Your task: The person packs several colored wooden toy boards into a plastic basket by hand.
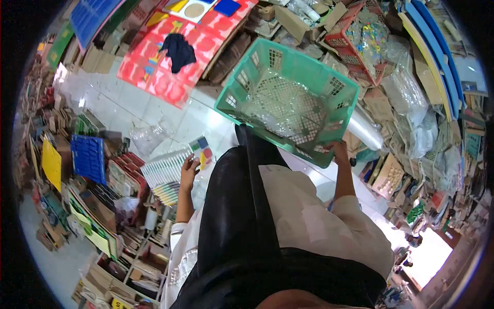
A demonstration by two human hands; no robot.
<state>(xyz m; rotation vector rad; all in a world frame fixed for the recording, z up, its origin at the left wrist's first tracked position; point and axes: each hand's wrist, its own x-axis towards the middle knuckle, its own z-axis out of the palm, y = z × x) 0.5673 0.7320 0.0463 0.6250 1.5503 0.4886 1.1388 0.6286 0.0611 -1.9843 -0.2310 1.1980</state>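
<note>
A green plastic basket (pixel 339 121) with lattice walls is tilted in front of my body, and clear plastic wrap (pixel 280 121) lies inside it. My right hand (pixel 338 151) grips its near right rim, with the fingers partly hidden by the wall. My left hand (pixel 190 169) is off the basket at the left, its fingers apart and slightly curled, with nothing held. Close beside that hand is a rack-like row of white and coloured strips (pixel 167 172), with small coloured pieces (pixel 206 155) at its upper right.
A red patterned table (pixel 139 64) bears a black cloth (pixel 179 53). To the right are a red crate (pixel 339 38) of colourful pieces, plastic film (pixel 406 92) and cardboard. Blue (pixel 88 158) and yellow (pixel 51 164) panels stand at the left. People appear far off at lower right.
</note>
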